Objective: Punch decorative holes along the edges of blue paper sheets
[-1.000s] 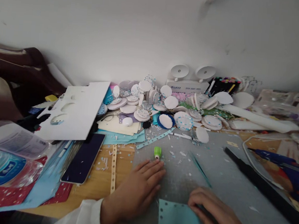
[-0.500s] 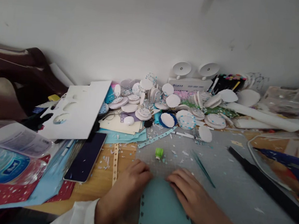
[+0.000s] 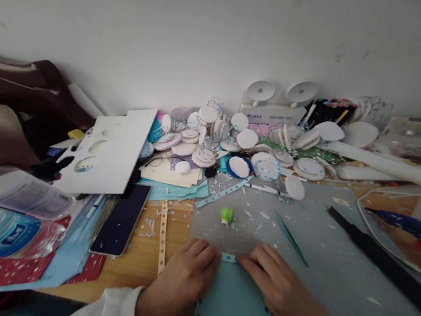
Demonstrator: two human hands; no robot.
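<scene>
Between my hands lies a teal paper sheet point(image 3: 235, 298) with flower-shaped holes along both side edges. At its far end a lighter blue strip point(image 3: 228, 258) with flower holes shows, looking like a folded-over edge. My left hand point(image 3: 189, 274) is closed on the sheet's far left corner, its fingers curled and the thumb side hidden. My right hand point(image 3: 268, 276) pinches the far right corner, fingers together and bent. Just beyond the hands, a small bright green punch-like piece point(image 3: 226, 215) rests on the grey cutting mat point(image 3: 317, 290).
Teal tweezers point(image 3: 292, 239) and a long black tool point(image 3: 371, 260) lie to the right. A phone point(image 3: 121, 219), punched cream strip point(image 3: 162, 237) and water bottle point(image 3: 12, 234) are at left. White discs point(image 3: 247, 139) crowd the back. Paper scraps dot the mat.
Both hands have drawn slightly nearer to me at the sheet's far end. A lighter strip with flower holes now shows between my fingertips. The view has shifted slightly.
</scene>
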